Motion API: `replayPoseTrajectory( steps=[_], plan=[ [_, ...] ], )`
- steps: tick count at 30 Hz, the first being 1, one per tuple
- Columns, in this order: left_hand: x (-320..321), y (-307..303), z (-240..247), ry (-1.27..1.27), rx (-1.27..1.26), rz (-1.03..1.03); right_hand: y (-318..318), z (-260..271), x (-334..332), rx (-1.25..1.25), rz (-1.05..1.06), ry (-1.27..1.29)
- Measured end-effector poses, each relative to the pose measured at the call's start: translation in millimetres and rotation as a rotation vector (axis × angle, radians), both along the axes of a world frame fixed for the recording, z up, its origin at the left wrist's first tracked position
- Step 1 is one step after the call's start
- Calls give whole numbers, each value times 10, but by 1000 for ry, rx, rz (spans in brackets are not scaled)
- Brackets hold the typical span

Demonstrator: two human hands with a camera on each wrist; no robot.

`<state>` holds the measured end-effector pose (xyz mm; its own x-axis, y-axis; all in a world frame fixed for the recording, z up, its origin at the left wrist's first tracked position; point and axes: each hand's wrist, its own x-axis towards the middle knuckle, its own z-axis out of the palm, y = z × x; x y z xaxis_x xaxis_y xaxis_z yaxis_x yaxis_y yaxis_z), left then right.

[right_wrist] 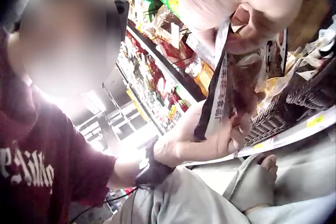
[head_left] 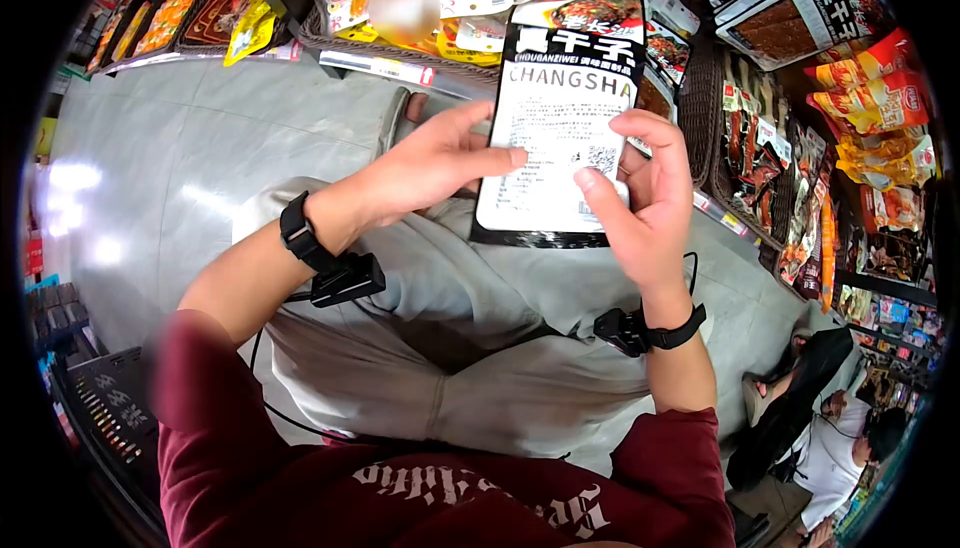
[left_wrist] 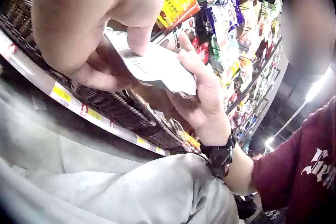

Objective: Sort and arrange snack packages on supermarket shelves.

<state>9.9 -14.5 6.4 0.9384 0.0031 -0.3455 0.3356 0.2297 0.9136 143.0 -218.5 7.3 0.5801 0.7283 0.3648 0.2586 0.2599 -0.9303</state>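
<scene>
A flat black-and-white food packet (head_left: 562, 118) is held up over the lap, its printed back with small text and a square code facing the head camera. My left hand (head_left: 430, 166) grips its left edge, thumb lying across the white face and the other fingers behind it. On the opposite edge my right hand (head_left: 655, 203) pinches the packet, thumb in front near the lower corner. In the left wrist view the packet (left_wrist: 152, 69) shows at a slant between both hands. Seen from the right wrist, the packet (right_wrist: 218, 95) is nearly edge-on.
Woven baskets (head_left: 705, 98) of bagged snacks line the shelf ahead and to the right. A price strip (head_left: 385, 70) runs along the shelf edge. At lower left stands a black plastic crate (head_left: 115, 398). Another person (head_left: 835, 448) is at the lower right, on the grey tiled floor (head_left: 190, 148).
</scene>
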Motion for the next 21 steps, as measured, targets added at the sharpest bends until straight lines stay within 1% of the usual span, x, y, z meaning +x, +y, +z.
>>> replayPoseTrajectory(
  steps=[1,2,4,5,8,10,11,13,16,19,21],
  plan=[
    [15,6,-77,-80,-56,75,26,-10,-55,-18,5,91],
    [26,9,-120,-160,-111,148,34,-9,-54,-19,8,96],
    [47,17,-29,-180,-84,173,40,-2,-5,-52,-119,159],
    [51,24,5,-205,-59,195,44,-14,36,-75,-215,118],
    [45,39,-16,-249,-7,144,57,-93,153,-119,-281,178],
    [27,29,-1,-259,30,116,71,-138,173,-105,-256,380],
    [10,21,34,-229,62,92,64,-147,164,-108,-258,384],
    [1,18,33,-194,97,70,66,-146,137,-182,-100,454],
    [12,7,1,-213,67,97,83,-116,65,-211,-88,437],
    [21,14,-5,-199,129,86,79,-95,51,-227,-61,435],
    [18,-7,-49,-239,171,85,70,-87,51,-222,-56,415]
  ],
)
